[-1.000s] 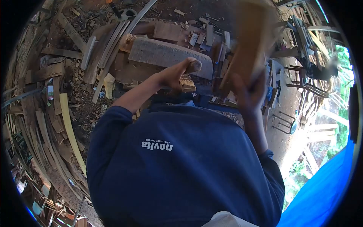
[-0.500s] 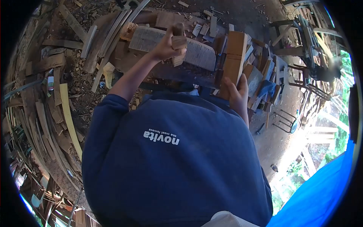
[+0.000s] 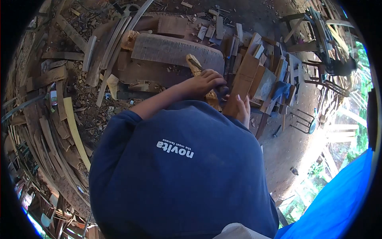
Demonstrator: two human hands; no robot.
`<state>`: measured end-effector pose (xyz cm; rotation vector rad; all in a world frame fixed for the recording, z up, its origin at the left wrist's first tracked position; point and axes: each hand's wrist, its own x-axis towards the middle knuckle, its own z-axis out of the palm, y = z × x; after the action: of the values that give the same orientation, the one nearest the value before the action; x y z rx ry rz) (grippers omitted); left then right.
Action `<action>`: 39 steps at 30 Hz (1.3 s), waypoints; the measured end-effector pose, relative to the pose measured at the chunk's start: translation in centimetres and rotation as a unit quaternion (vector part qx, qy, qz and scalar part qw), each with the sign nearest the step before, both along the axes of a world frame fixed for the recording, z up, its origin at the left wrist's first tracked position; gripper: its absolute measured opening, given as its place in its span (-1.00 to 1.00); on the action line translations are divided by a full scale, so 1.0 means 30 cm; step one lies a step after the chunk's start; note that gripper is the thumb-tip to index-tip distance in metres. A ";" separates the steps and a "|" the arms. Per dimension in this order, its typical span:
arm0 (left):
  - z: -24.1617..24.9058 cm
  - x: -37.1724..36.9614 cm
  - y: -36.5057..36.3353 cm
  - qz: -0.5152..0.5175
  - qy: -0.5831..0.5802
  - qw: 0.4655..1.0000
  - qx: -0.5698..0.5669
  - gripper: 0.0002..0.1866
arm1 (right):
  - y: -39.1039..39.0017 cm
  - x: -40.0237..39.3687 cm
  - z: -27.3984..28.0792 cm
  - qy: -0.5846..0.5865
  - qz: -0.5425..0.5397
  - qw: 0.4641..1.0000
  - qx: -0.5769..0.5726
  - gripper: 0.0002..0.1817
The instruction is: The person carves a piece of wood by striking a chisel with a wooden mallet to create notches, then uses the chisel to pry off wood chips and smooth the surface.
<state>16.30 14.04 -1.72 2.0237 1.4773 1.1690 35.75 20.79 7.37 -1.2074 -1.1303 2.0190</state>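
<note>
My left hand (image 3: pixel 209 81) is closed over the middle of a long yellowish wooden piece (image 3: pixel 193 63). A dark slot marks its far end, and its near end shows below my fingers, close to my shirt. Something dark (image 3: pixel 222 87) sticks out at my fingertips, too small to name. My right hand (image 3: pixel 242 108) grips the near end of a brown wooden board (image 3: pixel 243 79), thumb along its face. The board slants away to the upper right, beside the left hand. Beyond my hands lies a thick, weathered plank (image 3: pixel 175 51) on the work surface.
Stacked offcuts (image 3: pixel 264 85) with a blue cloth (image 3: pixel 281 91) stand to the right. An upturned stool (image 3: pixel 312 121) lies farther right. Long strips (image 3: pixel 115 44) and a yellow strip (image 3: pixel 75 133) are at left. Wood chips cover the ground. A blue sheet (image 3: pixel 334 199) hangs at lower right.
My left hand has come down and right, closer to my body and the board, with the wooden piece turned lengthwise. The board has been tilted so its broad face shows, its far end swung right.
</note>
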 end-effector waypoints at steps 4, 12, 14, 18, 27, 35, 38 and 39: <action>0.041 -0.020 -0.038 0.015 0.016 0.998 -0.062 -0.08 | -0.014 0.042 -0.073 0.059 0.006 0.993 -0.102 -0.50; 0.200 -0.142 -0.058 -0.040 -0.113 0.969 -0.216 -0.23 | -0.024 -0.051 0.085 0.047 0.046 0.991 -0.118 -0.47; 0.181 -0.131 -0.041 -0.028 -0.116 0.971 -0.207 -0.28 | -0.004 -0.072 0.064 0.030 0.034 0.993 -0.112 -0.49; 0.070 -0.039 -0.017 0.028 -0.126 0.986 -0.101 -0.39 | 0.147 -0.035 -0.244 -0.166 0.128 0.970 0.121 -0.52; 0.036 0.006 -0.035 0.147 -0.093 0.973 -0.149 -0.39 | 0.194 -0.201 -0.580 -0.463 0.235 0.775 0.360 -0.19; 0.035 0.032 -0.004 0.119 -0.108 0.951 -0.264 -0.41 | 0.188 -0.225 -0.501 -0.411 0.260 0.723 0.490 -0.36; 0.029 0.036 0.011 0.089 -0.068 0.953 -0.282 -0.41 | 0.202 -0.189 -0.484 -0.371 0.307 0.700 0.528 -0.47; 0.046 0.031 0.015 0.082 -0.065 0.949 -0.297 -0.42 | 0.207 -0.172 -0.475 -0.387 0.263 0.678 0.567 -0.61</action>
<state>17.25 14.51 -0.35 1.4135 1.6978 0.7647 30.58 27.00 -6.88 -0.9996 -2.7801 0.4958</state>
